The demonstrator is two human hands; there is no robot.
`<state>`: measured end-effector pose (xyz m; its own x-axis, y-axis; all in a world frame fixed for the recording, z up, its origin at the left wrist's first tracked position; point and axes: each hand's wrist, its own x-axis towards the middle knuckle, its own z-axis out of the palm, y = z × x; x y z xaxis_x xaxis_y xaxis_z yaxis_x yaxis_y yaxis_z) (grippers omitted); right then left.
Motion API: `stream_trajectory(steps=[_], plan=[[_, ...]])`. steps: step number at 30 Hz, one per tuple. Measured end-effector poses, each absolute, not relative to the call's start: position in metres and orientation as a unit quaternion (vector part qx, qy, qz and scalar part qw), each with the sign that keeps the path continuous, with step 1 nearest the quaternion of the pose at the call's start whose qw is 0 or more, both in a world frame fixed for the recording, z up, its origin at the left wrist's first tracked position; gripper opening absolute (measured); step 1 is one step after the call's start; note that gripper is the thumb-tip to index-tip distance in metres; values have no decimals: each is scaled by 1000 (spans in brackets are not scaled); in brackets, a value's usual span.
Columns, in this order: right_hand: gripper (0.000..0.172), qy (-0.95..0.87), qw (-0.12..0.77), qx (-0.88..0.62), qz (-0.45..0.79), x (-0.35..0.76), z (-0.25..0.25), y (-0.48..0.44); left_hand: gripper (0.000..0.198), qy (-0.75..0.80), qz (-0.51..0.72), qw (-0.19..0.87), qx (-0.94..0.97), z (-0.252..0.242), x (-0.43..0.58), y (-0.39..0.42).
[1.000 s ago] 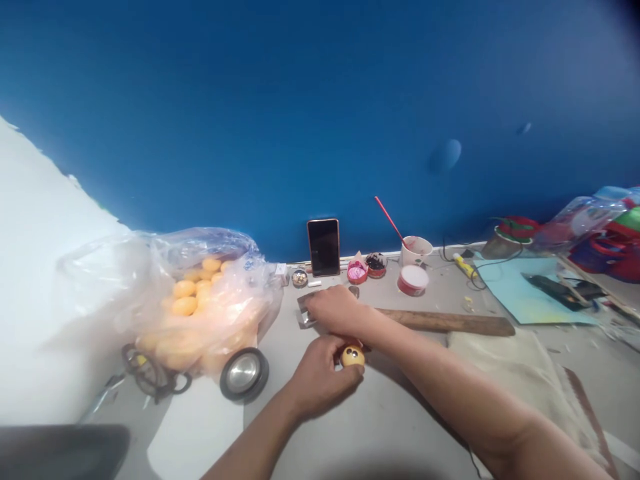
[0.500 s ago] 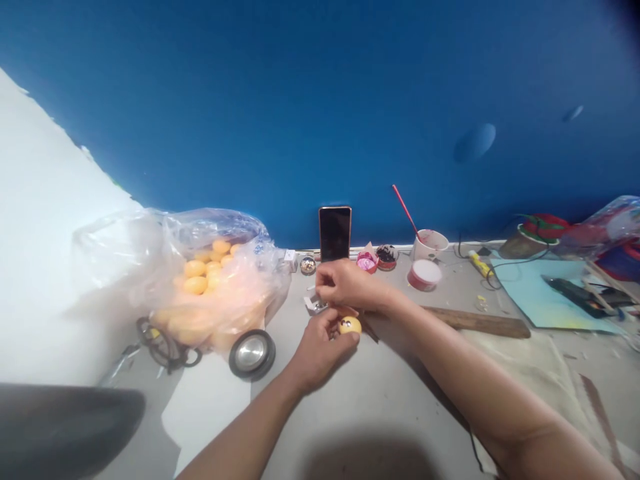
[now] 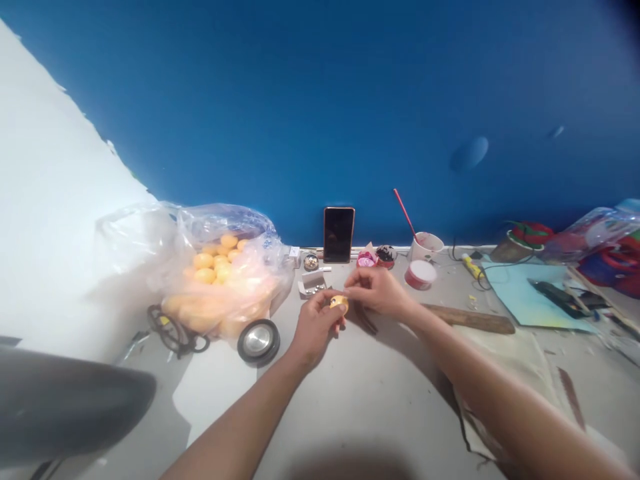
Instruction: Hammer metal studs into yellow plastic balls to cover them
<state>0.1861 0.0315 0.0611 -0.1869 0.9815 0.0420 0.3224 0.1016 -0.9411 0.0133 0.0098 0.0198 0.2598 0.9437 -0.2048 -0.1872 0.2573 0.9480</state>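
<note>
My left hand [image 3: 314, 328] is closed around a small yellow ball [image 3: 340, 303], gripping it between thumb and fingers. Small dark-and-white spots like eyes show on the ball's left side. Just to the right, my right hand [image 3: 377, 291] is pinched, its fingertips close to the ball's upper edge; whatever it pinches is too small to make out. Behind my left hand lies a small open white box [image 3: 311, 285] with shiny bits inside. A dark, narrow two-pronged tool [image 3: 369, 323] rests beneath my right wrist.
On the left bulges a clear plastic bag [image 3: 235, 283] of yellow balls, beside a round black-rimmed metal object [image 3: 259, 341]. A phone [image 3: 339, 235] leans on the blue wall. Rightward are a white cup [image 3: 426, 247], a red-sided tub [image 3: 421, 274] and a wooden stick [image 3: 470, 318].
My right hand has come back from the white box toward the ball, uncovering the box. My left hand has raised the ball slightly, and the view has shifted a little.
</note>
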Motion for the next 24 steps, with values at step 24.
stream_trajectory(steps=[24], plan=[[27, -467, 418, -374, 684, 213, 13, 11, 47, 401, 434, 583, 558, 5, 12, 7]])
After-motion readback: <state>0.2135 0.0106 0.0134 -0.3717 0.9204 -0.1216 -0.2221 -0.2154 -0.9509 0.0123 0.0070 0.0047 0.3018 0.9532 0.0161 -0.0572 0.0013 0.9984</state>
